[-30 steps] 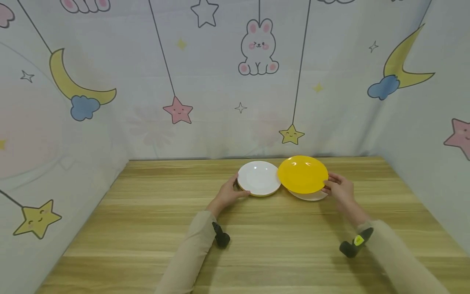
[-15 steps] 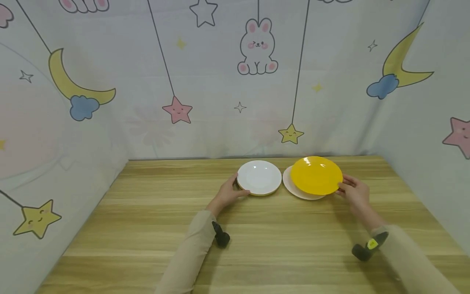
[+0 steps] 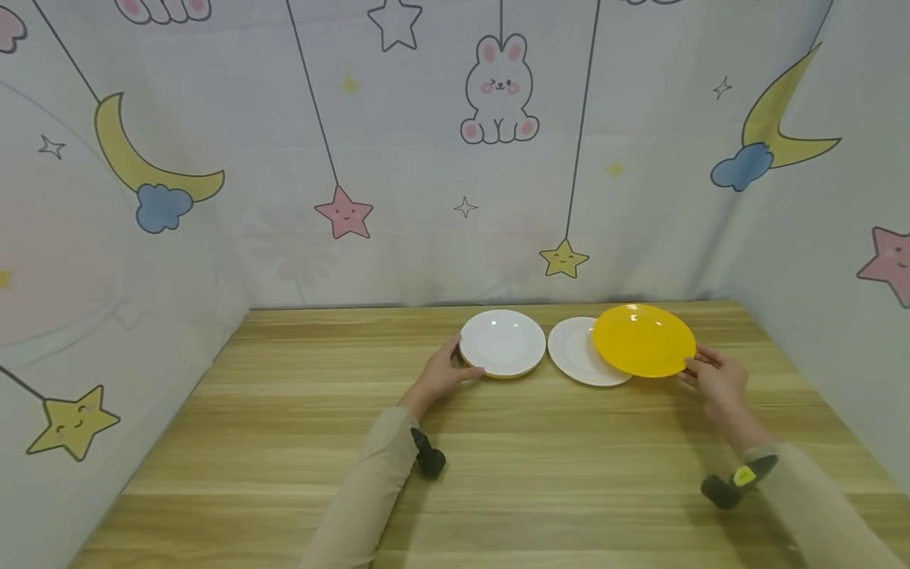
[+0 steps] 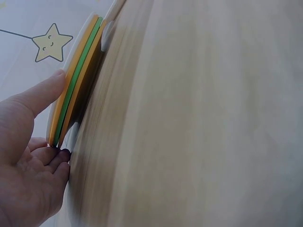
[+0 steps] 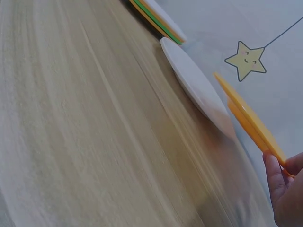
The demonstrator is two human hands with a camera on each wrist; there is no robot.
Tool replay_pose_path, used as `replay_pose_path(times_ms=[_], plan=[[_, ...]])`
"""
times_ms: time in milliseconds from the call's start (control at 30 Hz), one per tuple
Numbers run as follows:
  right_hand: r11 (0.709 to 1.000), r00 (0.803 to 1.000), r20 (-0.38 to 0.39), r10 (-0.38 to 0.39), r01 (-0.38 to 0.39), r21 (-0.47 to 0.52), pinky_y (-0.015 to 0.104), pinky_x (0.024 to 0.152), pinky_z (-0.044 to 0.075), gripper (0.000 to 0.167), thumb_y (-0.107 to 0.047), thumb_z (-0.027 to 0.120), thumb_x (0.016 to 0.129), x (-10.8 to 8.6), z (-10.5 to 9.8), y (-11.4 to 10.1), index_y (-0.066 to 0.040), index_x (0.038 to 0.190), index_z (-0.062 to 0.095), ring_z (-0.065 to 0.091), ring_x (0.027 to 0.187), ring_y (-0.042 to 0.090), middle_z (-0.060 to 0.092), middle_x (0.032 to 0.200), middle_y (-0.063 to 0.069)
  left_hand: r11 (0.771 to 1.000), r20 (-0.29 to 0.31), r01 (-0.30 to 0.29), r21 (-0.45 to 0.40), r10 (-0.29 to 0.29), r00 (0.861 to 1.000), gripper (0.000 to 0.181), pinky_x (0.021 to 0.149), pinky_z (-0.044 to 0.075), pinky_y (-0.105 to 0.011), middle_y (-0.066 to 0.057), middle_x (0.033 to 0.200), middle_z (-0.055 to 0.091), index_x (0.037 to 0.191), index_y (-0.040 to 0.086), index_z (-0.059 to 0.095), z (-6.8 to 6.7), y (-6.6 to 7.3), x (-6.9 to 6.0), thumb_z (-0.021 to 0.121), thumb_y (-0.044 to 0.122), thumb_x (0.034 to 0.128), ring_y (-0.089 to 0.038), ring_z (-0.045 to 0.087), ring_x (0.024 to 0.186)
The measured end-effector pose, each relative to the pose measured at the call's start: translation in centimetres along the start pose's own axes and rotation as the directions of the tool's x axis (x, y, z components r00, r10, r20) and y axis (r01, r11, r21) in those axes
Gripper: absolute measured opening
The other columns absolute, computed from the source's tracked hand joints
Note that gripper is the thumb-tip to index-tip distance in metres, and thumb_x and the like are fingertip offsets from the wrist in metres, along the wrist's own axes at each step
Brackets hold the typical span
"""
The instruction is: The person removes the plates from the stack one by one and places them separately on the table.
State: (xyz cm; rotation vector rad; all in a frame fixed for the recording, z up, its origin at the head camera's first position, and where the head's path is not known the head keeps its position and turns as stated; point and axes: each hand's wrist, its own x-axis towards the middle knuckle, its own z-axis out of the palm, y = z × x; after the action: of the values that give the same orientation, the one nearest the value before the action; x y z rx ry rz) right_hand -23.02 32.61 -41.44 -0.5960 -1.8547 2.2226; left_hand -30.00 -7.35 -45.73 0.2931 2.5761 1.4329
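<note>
My right hand [image 3: 720, 381] pinches the right rim of a yellow plate [image 3: 643, 340], its thumb above and fingers below. The plate hangs raised over the table and overlaps the right part of a white plate [image 3: 574, 352] lying on the tabletop. In the right wrist view the yellow plate [image 5: 258, 130] is apart from that white plate [image 5: 194, 85]. My left hand [image 3: 438, 378] holds the near-left rim of a plate stack [image 3: 502, 344], white on top. The left wrist view shows orange and green rims in the stack [image 4: 75, 87], between thumb and fingers.
The wood-grain table [image 3: 455, 490] runs back to a white cloth backdrop [image 3: 412, 158] printed with stars, moons and a rabbit. Cloth also rises on the left and right. A dark wrist camera [image 3: 430, 457] sits on the left sleeve, another camera [image 3: 725, 491] on the right.
My right hand has carried the yellow plate to the right, uncovering most of the white plate beneath it. My left hand and its stack have stayed put.
</note>
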Motion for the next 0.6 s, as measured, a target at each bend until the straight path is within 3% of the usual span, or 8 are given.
replay_pose_path(times_ms=[400, 467, 600], plan=[[0.996, 0.998, -0.045, 0.035, -0.031, 0.079, 0.017, 0.057, 0.053, 0.060, 0.008, 0.048, 0.086, 0.5, -1.5, -0.3, 0.007, 0.140, 0.022, 0.059, 0.057, 0.005, 0.056, 0.071, -0.009, 1.000, -0.001, -0.005, -0.007, 0.005, 1.000, 0.091, 0.109, 0.023, -0.038, -0.014, 0.147, 0.025, 0.144, 0.003, 0.017, 0.0, -0.1, 0.1, 0.072, 0.033, 0.0773, -0.026, 0.021, 0.135], [0.995, 0.998, -0.054, 0.032, -0.027, 0.096, 0.018, 0.057, 0.053, 0.055, 0.008, 0.048, 0.086, 0.4, -1.8, -0.3, 0.003, 0.138, 0.029, 0.059, 0.056, 0.005, 0.056, 0.071, -0.008, 1.000, -0.004, -0.008, -0.007, 0.008, 1.000, 0.091, 0.109, 0.023, -0.038, -0.014, 0.146, 0.026, 0.144, 0.003, 0.017, 0.0, -0.1, 0.0, 0.072, 0.032, 0.0773, -0.025, 0.022, 0.135], [0.993, 0.996, -0.088, 0.028, -0.018, 0.115, 0.018, 0.055, 0.053, 0.037, 0.010, 0.048, 0.084, 0.5, -2.4, -0.3, -0.004, 0.119, 0.046, 0.060, 0.055, 0.006, 0.056, 0.070, -0.007, 1.000, -0.007, -0.016, -0.002, 0.016, 1.000, 0.090, 0.109, 0.023, -0.038, -0.014, 0.146, 0.026, 0.144, 0.002, 0.018, 0.1, -0.1, 0.1, 0.072, 0.032, 0.0778, -0.025, 0.022, 0.135]])
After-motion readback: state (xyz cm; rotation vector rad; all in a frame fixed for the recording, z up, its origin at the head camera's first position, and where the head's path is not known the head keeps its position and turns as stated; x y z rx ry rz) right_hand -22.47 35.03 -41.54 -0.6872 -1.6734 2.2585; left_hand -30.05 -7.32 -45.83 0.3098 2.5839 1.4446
